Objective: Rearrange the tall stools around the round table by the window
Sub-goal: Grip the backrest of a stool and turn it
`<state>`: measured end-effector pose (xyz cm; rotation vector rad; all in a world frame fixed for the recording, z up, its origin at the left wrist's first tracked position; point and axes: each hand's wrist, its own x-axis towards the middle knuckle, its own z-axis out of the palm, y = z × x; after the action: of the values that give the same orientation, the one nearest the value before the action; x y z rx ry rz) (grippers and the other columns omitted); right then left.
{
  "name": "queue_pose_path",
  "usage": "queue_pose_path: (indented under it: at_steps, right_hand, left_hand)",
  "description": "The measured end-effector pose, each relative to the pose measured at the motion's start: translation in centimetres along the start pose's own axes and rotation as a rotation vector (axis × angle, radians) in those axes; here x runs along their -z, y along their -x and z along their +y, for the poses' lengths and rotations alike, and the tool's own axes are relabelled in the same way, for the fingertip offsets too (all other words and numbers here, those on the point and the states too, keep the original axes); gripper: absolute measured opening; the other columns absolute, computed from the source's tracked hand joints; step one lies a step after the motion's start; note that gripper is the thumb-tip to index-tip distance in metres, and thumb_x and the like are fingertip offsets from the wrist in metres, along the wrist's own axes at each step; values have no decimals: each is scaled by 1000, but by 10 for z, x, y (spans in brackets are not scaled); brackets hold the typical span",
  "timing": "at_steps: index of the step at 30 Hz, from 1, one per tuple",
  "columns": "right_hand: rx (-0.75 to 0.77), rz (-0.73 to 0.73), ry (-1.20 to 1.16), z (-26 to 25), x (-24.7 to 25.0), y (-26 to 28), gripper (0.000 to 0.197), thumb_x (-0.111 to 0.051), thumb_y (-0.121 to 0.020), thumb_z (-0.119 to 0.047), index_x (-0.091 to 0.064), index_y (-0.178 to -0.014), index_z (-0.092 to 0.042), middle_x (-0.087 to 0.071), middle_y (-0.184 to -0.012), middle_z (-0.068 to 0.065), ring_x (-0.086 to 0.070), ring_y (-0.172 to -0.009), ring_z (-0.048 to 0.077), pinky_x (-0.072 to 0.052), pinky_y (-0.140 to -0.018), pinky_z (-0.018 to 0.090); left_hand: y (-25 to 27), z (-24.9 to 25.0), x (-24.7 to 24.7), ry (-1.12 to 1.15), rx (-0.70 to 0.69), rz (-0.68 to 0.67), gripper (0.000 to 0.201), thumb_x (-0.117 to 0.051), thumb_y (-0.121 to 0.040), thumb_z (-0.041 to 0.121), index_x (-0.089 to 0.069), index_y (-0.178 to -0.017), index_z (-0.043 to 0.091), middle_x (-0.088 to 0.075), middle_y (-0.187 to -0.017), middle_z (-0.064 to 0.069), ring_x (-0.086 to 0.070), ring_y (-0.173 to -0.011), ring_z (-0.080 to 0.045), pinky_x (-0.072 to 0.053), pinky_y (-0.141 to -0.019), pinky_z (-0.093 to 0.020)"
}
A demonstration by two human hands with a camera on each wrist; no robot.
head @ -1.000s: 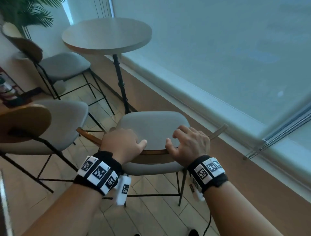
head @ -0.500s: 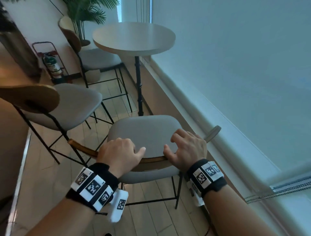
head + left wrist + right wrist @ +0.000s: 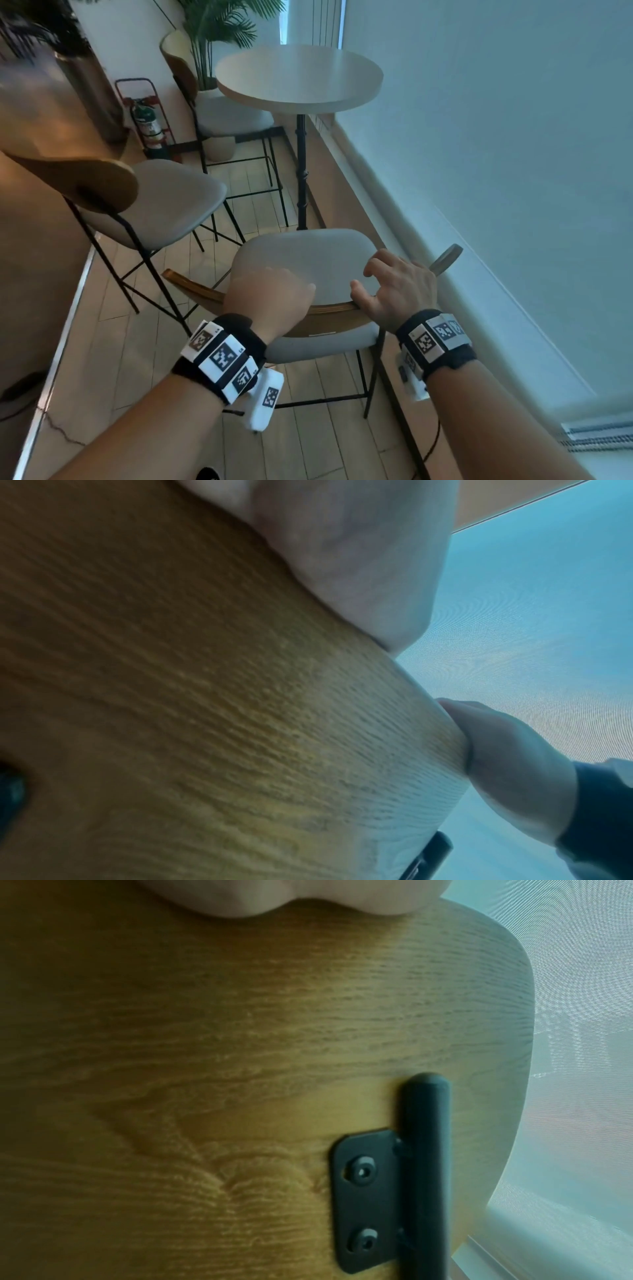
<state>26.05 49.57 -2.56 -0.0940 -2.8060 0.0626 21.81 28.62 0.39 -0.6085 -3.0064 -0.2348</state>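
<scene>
1. My left hand (image 3: 270, 296) and right hand (image 3: 399, 291) are both curled over the top edge of the nearest stool's wooden backrest (image 3: 329, 317) — the two wrist views show wood grain pressed against the palms.

2. That stool, grey seat (image 3: 308, 260) facing the round table (image 3: 298, 77), stands just short of the table's black post (image 3: 301, 171), beside the window wall (image 3: 496, 171).

3. A second stool (image 3: 164, 202) stands to the left, well out from the table; a third stool (image 3: 229, 116) sits on the far side, near the palm (image 3: 219, 24).

4. I judge the job part-way — this stool in hand is not yet tucked in, and the left one looks untouched.
</scene>
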Motion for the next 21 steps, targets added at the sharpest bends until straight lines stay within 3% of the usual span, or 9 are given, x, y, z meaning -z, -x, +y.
queue_pose_path:
  at_steps: [4,13,18,21]
  right_hand:
    - [20,5,9,8,-3,-7,51,-37,-90,-64,-68,-85,-24,-64,-90,-8,-59,-69,14,-38,-61,27]
    - [35,-4,-20,37,-5,-25,52,-37,-88,-65,-68,-85,-24,-66,-94,-9,-63,-74,16,-38,-65,28]
    - [42,-24,-13,49,-6,-31,54,-35,-89,-66,-68,-85,-24,-66,-96,-9,-62,-72,16,-45,-68,29]
    - [40,-33,-3,53,-5,-34,55,-33,-89,-66,-68,-85,-24,-66,-97,-8,-61,-72,17,-46,-69,30]
  left_hand:
    - [-6,5,-3,24,20,18,53,-42,-98,55,-63,-65,19,-56,-57,3,-52,-53,-9,-27,-50,-24]
    - [-27,25,-12,45,52,39,52,-41,-94,56,-62,-65,19,-57,-58,4,-59,-60,-19,-51,-63,-31]
    - [-32,37,-14,63,59,29,50,-41,-95,54,-63,-67,19,-56,-60,5,-58,-62,-20,-42,-59,-29]
    - [-36,39,-15,86,54,35,49,-41,-95,54,-65,-70,20,-56,-61,5,-59,-64,-21,-44,-61,-30]
